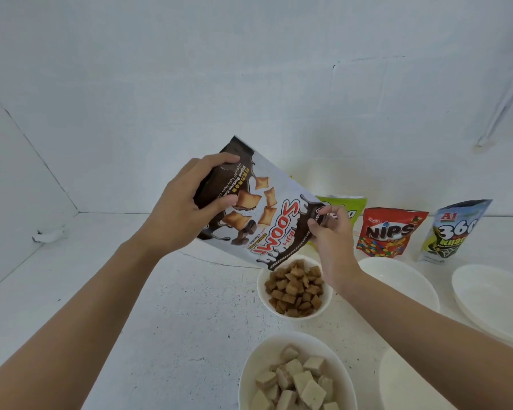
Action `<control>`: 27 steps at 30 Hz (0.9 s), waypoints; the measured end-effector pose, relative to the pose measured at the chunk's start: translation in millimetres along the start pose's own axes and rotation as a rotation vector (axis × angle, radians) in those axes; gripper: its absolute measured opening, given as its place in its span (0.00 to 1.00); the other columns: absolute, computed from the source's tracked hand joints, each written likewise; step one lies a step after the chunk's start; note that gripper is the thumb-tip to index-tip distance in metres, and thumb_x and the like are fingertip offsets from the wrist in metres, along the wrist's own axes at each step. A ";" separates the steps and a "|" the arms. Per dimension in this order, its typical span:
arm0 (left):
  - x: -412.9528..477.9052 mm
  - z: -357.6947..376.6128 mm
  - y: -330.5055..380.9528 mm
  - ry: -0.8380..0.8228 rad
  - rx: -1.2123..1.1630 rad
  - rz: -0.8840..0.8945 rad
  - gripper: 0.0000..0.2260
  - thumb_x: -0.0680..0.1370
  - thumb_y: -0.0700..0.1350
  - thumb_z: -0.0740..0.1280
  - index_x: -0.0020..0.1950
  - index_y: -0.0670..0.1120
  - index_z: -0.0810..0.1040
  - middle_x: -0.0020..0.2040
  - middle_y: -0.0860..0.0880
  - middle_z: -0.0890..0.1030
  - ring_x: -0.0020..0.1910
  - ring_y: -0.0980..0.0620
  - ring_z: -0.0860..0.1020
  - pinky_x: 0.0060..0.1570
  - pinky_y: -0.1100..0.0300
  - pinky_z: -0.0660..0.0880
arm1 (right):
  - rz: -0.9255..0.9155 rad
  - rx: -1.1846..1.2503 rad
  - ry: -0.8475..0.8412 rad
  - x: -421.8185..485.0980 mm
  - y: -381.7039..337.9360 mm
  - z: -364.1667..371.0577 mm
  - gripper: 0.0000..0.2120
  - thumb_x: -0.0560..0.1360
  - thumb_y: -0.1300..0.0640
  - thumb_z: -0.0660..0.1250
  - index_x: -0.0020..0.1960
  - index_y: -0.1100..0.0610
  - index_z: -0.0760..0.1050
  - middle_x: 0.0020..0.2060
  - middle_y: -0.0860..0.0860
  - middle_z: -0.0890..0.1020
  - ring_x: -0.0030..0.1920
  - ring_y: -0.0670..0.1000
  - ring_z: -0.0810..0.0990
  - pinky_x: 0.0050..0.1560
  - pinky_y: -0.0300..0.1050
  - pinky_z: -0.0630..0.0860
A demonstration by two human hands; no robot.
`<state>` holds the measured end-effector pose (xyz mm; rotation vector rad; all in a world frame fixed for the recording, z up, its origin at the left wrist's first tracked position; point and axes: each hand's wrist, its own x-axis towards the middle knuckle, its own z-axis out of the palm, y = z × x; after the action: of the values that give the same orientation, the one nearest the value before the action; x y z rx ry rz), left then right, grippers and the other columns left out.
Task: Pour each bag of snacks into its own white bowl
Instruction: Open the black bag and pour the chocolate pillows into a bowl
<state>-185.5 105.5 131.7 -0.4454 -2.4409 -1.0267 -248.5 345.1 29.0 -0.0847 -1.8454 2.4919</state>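
Observation:
A brown and white Soomi snack bag (274, 216) is held upside down, tilted, above a small white bowl (262, 294) full of brown pillow-shaped snacks. My left hand (187, 202) grips the bag's upper end. My right hand (330, 232) pinches its lower right corner near the opening. A nearer white bowl (249, 371) holds pale square wafer pieces. Three more bags stand at the back: a green one (348, 207) partly hidden by my right hand, a red Nips bag (390, 232) and a blue and green A1 bag (453, 229).
Empty white bowls sit to the right: one behind my right forearm (403, 279), a stack at the right edge (492, 297), and one at the bottom right (403, 383). White walls close the table at the left and back.

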 end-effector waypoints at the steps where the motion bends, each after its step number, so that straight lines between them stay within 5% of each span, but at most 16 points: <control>1: 0.5 -0.2 1.7 0.005 -0.015 0.009 0.23 0.79 0.48 0.71 0.71 0.61 0.70 0.64 0.54 0.74 0.63 0.53 0.76 0.53 0.50 0.83 | -0.033 0.012 0.004 0.4 -1.4 0.2 0.14 0.79 0.73 0.62 0.48 0.54 0.69 0.51 0.60 0.82 0.56 0.58 0.83 0.61 0.66 0.77; 9: -12.2 16.8 -8.5 -0.146 -0.039 -0.054 0.25 0.79 0.48 0.71 0.72 0.63 0.67 0.65 0.52 0.72 0.63 0.56 0.75 0.54 0.53 0.82 | 0.037 -0.156 0.037 -2.9 23.2 -7.5 0.23 0.78 0.70 0.62 0.39 0.42 0.71 0.56 0.62 0.79 0.57 0.63 0.80 0.58 0.69 0.78; 13: -13.4 21.2 -6.0 -0.203 -0.036 -0.077 0.26 0.80 0.47 0.71 0.73 0.66 0.66 0.65 0.53 0.73 0.62 0.56 0.76 0.55 0.52 0.82 | 0.155 -0.200 0.038 -5.5 32.5 -12.7 0.15 0.78 0.68 0.63 0.44 0.47 0.71 0.56 0.58 0.80 0.56 0.59 0.81 0.60 0.65 0.78; 19: 10.8 4.2 19.1 -0.035 -0.070 -0.029 0.27 0.76 0.48 0.75 0.71 0.61 0.68 0.62 0.54 0.75 0.56 0.54 0.82 0.47 0.56 0.84 | 0.031 -0.014 0.027 -2.1 10.3 -5.1 0.14 0.80 0.72 0.60 0.46 0.54 0.68 0.51 0.59 0.81 0.53 0.57 0.81 0.60 0.61 0.78; 25: 21.3 -1.6 28.2 0.073 0.077 0.069 0.15 0.76 0.51 0.75 0.60 0.49 0.80 0.58 0.53 0.78 0.55 0.58 0.78 0.49 0.64 0.80 | -0.059 0.058 0.040 -0.8 0.1 -2.0 0.14 0.79 0.74 0.60 0.46 0.55 0.67 0.48 0.55 0.80 0.49 0.52 0.82 0.51 0.49 0.80; 27: 19.6 2.5 25.0 0.053 0.049 0.041 0.12 0.76 0.51 0.75 0.57 0.48 0.84 0.59 0.54 0.79 0.56 0.60 0.79 0.47 0.64 0.81 | -0.058 0.025 0.052 -2.5 5.3 -2.4 0.14 0.79 0.73 0.60 0.46 0.55 0.68 0.49 0.56 0.80 0.51 0.54 0.81 0.53 0.52 0.80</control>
<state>-191.4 126.4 155.0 -0.4446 -2.3941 -0.9477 -245.9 345.7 23.3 -0.0922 -1.7706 2.4495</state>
